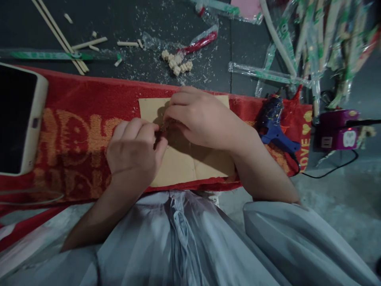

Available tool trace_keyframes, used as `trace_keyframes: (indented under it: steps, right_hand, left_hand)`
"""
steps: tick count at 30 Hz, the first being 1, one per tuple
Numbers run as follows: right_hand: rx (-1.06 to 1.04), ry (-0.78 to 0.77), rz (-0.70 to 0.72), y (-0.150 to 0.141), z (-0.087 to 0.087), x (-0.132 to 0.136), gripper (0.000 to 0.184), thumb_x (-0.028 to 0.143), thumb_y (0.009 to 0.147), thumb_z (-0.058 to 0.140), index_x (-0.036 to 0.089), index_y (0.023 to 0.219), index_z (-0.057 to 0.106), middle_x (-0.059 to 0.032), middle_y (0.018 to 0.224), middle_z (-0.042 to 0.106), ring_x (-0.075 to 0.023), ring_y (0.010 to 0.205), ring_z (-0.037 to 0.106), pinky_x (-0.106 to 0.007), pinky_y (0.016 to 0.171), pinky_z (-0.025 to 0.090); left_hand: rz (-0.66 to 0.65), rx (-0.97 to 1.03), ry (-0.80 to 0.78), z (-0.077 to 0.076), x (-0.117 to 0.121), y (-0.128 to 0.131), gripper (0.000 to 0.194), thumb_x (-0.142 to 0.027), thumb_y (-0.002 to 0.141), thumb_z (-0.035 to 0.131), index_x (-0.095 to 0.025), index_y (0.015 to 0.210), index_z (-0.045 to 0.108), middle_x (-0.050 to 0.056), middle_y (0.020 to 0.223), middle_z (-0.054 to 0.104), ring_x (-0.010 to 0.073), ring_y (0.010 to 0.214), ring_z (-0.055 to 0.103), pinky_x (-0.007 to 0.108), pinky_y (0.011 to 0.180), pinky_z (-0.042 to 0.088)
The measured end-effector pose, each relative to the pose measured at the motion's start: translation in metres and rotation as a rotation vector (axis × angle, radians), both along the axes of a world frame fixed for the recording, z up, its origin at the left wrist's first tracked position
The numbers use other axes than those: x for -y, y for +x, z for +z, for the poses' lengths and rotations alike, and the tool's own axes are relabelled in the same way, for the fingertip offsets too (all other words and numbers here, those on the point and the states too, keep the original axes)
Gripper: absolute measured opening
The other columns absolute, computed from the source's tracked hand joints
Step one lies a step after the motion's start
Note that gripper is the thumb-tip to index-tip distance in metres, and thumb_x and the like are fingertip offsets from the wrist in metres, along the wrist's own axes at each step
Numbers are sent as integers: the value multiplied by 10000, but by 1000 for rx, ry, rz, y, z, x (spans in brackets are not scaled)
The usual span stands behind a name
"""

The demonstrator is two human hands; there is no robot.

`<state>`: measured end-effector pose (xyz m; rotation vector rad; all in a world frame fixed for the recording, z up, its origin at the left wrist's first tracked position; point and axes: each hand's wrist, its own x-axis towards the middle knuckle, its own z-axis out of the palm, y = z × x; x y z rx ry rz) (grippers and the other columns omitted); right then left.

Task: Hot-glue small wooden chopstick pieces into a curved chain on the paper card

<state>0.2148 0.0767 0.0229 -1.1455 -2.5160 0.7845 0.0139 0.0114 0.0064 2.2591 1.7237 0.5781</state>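
Over a cardboard sheet (178,169) on a red towel (68,89), a person's left hand (135,153) and right hand (199,119) are bringing their fingertips together at a small tan piece (163,128), too hidden to tell whether either is gripping it. Beyond, on the table (125,24), short stick bits (127,43) are lying already cut and a knobbly cluster (176,70) appears joined, while long sticks (54,32) are remaining whole.

Red towel (77,174): yellow "LOVE" at its right end, beside hearts (306,128); larger orange lettering unclear.
Green wrapper (56,55): print unreadable.
Purple block (335,133): marks illegible.
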Motion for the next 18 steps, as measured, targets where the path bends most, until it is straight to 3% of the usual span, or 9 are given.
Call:
trace_keyframes:
  steps: [5, 18]
  right_hand:
    - [22, 110, 47, 2, -6, 1, 266, 210, 1019, 494, 281, 932, 734, -40, 1020, 748, -218, 1016, 632, -380, 918, 509]
    - [34, 170, 40, 4, -6, 3, 258, 283, 1049, 502, 227, 1006, 751, -79, 1054, 754, -232, 1032, 636, -408, 952, 485]
  left_hand:
    - [3, -7, 9, 1, 0, 1, 66, -228, 920, 681, -222, 950, 739, 105, 977, 746, 311, 938, 672, 452, 873, 483]
    - [27, 43, 17, -3, 5, -8, 156, -356, 961, 710, -275, 1081, 765, 73, 1082, 765, 289, 990, 708, 428, 914, 545]
